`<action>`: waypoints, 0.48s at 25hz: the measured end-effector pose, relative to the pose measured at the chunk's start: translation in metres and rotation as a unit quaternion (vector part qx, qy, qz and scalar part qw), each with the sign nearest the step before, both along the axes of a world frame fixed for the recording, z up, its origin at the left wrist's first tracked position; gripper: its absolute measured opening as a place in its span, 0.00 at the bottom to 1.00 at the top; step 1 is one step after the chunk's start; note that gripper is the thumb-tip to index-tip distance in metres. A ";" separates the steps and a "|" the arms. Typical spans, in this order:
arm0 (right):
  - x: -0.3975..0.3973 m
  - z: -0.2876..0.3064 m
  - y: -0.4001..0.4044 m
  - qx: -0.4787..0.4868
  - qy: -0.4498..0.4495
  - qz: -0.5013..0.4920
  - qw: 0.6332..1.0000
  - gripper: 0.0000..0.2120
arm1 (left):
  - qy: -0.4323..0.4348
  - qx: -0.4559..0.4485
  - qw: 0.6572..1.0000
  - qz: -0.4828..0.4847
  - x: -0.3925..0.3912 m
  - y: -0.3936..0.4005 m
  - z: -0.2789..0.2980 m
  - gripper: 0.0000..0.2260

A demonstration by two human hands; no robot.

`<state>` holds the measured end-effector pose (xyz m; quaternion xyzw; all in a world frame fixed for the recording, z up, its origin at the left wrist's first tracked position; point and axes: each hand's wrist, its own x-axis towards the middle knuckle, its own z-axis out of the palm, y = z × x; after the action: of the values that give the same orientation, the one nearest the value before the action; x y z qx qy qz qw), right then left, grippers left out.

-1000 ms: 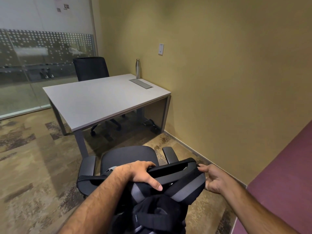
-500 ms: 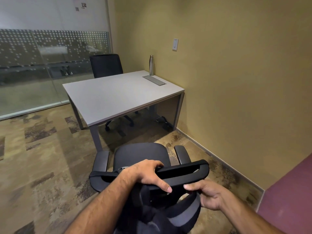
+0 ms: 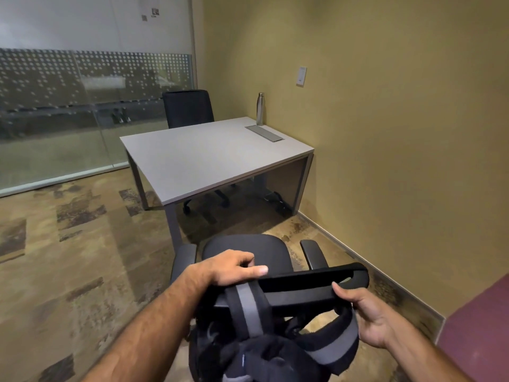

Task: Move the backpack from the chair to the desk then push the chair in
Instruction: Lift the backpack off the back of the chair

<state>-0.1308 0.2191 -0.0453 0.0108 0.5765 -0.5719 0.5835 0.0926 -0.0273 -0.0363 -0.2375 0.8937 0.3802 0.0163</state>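
So the counter [image 3: 209,158] has slid right and looks a touch closer than a second ago, so you've turned and edged toward it. It's bare apart from a metal bottle [image 3: 260,108] and a grey cable hatch [image 3: 265,133] at the far right, with plenty of room for the bag.

The chair [image 3: 264,253] is near you, seat empty, well short of the counter edge. The backpack [image 3: 261,351] hangs behind the chair's top rail, straps looped over it. It's not free yet.

Your left hand [image 3: 230,267] has shifted from gripping the rail to pinching a strap, grip closed on it. Your right hand [image 3: 363,315] dropped under the rail, grip curled around the other strap. My guess: lift both straps clear next.
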 end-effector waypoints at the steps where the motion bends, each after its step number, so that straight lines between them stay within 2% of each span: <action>1: 0.002 -0.001 0.000 0.003 0.008 -0.013 1.000 0.31 | 0.011 -0.002 1.000 -0.015 0.003 -0.002 -0.002 0.29; 4: 0.006 -0.001 -0.002 0.010 0.028 -0.043 0.999 0.29 | 0.014 -0.041 0.998 -0.040 0.013 -0.015 -0.003 0.31; 8: 0.012 0.003 -0.004 0.016 0.044 -0.073 0.996 0.25 | 0.002 -0.193 0.978 -0.076 0.043 -0.040 0.008 0.35; 12: 0.017 0.007 -0.005 0.027 0.050 -0.089 0.994 0.26 | -0.009 -0.268 0.962 -0.044 0.072 -0.042 0.013 0.36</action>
<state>-0.1140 0.2141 -0.0380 0.0491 0.6174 -0.6053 0.4999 0.1645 -0.0690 -0.0236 -0.1974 0.9723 0.1234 -0.0228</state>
